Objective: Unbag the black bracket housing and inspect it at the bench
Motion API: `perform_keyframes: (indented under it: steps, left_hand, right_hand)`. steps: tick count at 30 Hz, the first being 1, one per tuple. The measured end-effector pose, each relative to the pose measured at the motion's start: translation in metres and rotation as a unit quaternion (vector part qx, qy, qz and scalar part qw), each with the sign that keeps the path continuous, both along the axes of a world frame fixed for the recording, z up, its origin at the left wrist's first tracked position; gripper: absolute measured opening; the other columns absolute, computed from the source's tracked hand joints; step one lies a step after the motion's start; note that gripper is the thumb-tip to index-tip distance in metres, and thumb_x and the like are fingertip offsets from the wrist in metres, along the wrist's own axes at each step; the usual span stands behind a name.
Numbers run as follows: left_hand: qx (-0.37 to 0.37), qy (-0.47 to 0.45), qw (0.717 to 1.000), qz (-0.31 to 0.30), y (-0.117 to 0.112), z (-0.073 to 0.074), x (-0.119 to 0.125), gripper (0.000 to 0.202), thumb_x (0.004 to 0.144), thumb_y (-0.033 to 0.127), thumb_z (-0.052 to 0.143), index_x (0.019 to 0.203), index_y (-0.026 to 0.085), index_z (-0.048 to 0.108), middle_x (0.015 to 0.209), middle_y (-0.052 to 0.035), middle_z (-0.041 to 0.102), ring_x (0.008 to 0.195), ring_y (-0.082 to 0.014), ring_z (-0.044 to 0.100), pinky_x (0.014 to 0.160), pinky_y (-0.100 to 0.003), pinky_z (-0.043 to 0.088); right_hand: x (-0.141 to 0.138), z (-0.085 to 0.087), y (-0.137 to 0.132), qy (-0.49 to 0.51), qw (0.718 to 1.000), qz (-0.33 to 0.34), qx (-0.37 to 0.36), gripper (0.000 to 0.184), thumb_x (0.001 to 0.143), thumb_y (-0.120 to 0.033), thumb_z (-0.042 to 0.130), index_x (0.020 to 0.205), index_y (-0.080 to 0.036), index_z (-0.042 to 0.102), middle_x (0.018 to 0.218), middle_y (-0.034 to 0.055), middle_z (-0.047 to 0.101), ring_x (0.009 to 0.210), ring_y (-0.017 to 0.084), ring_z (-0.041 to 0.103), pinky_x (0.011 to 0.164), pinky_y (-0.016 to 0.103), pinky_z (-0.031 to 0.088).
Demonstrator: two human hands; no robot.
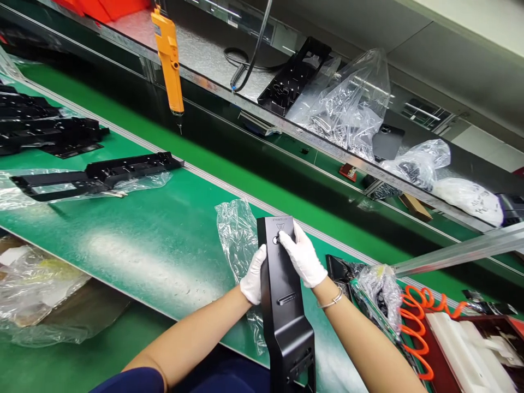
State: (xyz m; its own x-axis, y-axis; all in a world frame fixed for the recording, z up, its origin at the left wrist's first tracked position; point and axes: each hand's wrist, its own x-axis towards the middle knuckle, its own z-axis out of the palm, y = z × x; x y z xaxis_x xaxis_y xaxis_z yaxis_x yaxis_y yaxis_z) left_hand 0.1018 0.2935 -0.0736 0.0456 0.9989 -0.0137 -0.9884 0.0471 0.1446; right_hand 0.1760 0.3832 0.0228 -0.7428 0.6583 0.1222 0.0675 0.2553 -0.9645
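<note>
Black cover is off the bench, held up at the near side, bare of wrap. Left hand grips its left edge; right hand clasps the far right edge, thumb on the face by the round mark, under the printed warning triangle. Handling looks midway: unwrapped, yes; joined to a frame, no. What's left on the cover itself: can't tell.

Count: 1 cover in hand, 1 clear bag just left of it, 1 black frame alone farther left, 1 yellow screwdriver hanging far left, 1 orange hose right. Far-left pile overlaps, no count.
</note>
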Motion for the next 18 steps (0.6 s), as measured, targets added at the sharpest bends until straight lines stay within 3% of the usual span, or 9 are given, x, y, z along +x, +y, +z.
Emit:
perform_keyframes:
  steps: [3, 6, 9, 11, 12, 14, 16, 17, 18]
  left_hand:
    - [-0.017, 0.004, 1.000, -0.005, 0.002, -0.001, 0.000, 0.048, 0.086, 0.059, 0.068, 0.114, 0.020, 0.071, 0.110, -0.0049, 0.073, 0.093, -0.0204, 0.072, 0.102, -0.033, 0.055]
    - [-0.019, 0.022, 1.000, -0.004, 0.003, 0.004, -0.001, 0.058, 0.082, 0.063, 0.071, 0.118, 0.018, 0.069, 0.112, -0.0067, 0.073, 0.097, -0.0214, 0.071, 0.098, -0.032, 0.057]
    - [0.028, 0.039, 0.999, 0.019, 0.002, 0.016, -0.007, 0.082, 0.071, 0.071, 0.077, 0.128, 0.014, 0.063, 0.123, -0.0116, 0.068, 0.105, -0.0255, 0.068, 0.095, -0.037, 0.059]
    - [0.081, 0.044, 0.994, 0.064, 0.000, 0.026, -0.014, 0.089, 0.070, 0.073, 0.075, 0.135, 0.014, 0.058, 0.128, -0.0127, 0.064, 0.109, -0.0259, 0.066, 0.098, -0.042, 0.059]
    - [0.101, 0.045, 0.990, 0.086, 0.000, 0.030, -0.017, 0.088, 0.071, 0.072, 0.075, 0.137, 0.016, 0.056, 0.128, -0.0124, 0.063, 0.109, -0.0252, 0.065, 0.098, -0.044, 0.058]
    - [0.115, 0.051, 0.986, 0.110, 0.000, 0.038, -0.023, 0.086, 0.073, 0.071, 0.074, 0.137, 0.017, 0.056, 0.125, -0.0120, 0.064, 0.107, -0.0239, 0.065, 0.098, -0.045, 0.059]
    - [0.093, 0.063, 0.986, 0.125, -0.002, 0.044, -0.022, 0.083, 0.072, 0.071, 0.073, 0.136, 0.020, 0.057, 0.125, -0.0114, 0.064, 0.108, -0.0241, 0.065, 0.099, -0.045, 0.059]
    - [0.072, 0.073, 0.986, 0.131, -0.003, 0.045, -0.017, 0.083, 0.072, 0.073, 0.072, 0.136, 0.022, 0.058, 0.128, -0.0114, 0.063, 0.111, -0.0254, 0.065, 0.100, -0.046, 0.059]
    - [0.042, 0.091, 0.986, 0.132, -0.005, 0.045, -0.011, 0.083, 0.071, 0.076, 0.070, 0.135, 0.024, 0.059, 0.132, -0.0111, 0.062, 0.115, -0.0269, 0.064, 0.100, -0.046, 0.059]
  right_hand:
    - [-0.004, -0.007, 0.007, 0.009, 1.000, 0.004, 0.009, 0.055, 0.094, -0.055, 0.061, 0.132, -0.017, 0.052, 0.138, 0.0062, 0.050, 0.128, 0.022, 0.048, 0.120, 0.033, 0.036]
    - [0.001, 0.000, 0.011, 0.010, 1.000, 0.025, 0.000, 0.070, 0.092, -0.066, 0.063, 0.141, -0.017, 0.049, 0.144, 0.0081, 0.044, 0.136, 0.023, 0.042, 0.123, 0.034, 0.034]
    - [0.035, 0.011, 0.001, 0.035, 0.999, 0.015, -0.021, 0.086, 0.097, -0.075, 0.054, 0.159, -0.022, 0.028, 0.155, 0.0063, 0.028, 0.145, 0.020, 0.029, 0.127, 0.038, 0.026]
    - [0.076, 0.005, -0.015, 0.047, 0.998, -0.014, -0.025, 0.081, 0.101, -0.072, 0.051, 0.162, -0.029, 0.020, 0.157, 0.0034, 0.024, 0.146, 0.019, 0.026, 0.128, 0.041, 0.021]
    - [0.099, -0.005, -0.025, 0.010, 0.999, -0.031, -0.018, 0.074, 0.101, -0.071, 0.052, 0.160, -0.031, 0.029, 0.154, 0.0040, 0.029, 0.145, 0.021, 0.030, 0.128, 0.046, 0.020]
    - [0.142, -0.040, -0.046, -0.111, 0.994, -0.002, -0.016, 0.067, 0.096, -0.070, 0.061, 0.152, -0.035, 0.047, 0.148, 0.0044, 0.040, 0.141, 0.028, 0.037, 0.125, 0.053, 0.023]
    - [0.175, -0.080, -0.069, -0.159, 0.982, 0.046, -0.093, 0.087, 0.079, -0.059, 0.081, 0.154, -0.046, 0.039, 0.142, -0.0021, 0.047, 0.137, 0.030, 0.042, 0.120, 0.045, 0.037]
    - [0.187, -0.098, -0.081, -0.150, 0.982, 0.042, -0.105, 0.090, 0.073, -0.052, 0.083, 0.152, -0.051, 0.040, 0.139, -0.0070, 0.049, 0.137, 0.029, 0.042, 0.118, 0.040, 0.041]
    - [0.198, -0.109, -0.092, -0.128, 0.986, 0.008, -0.107, 0.082, 0.072, -0.049, 0.079, 0.146, -0.055, 0.046, 0.137, -0.0108, 0.050, 0.137, 0.028, 0.042, 0.116, 0.037, 0.042]
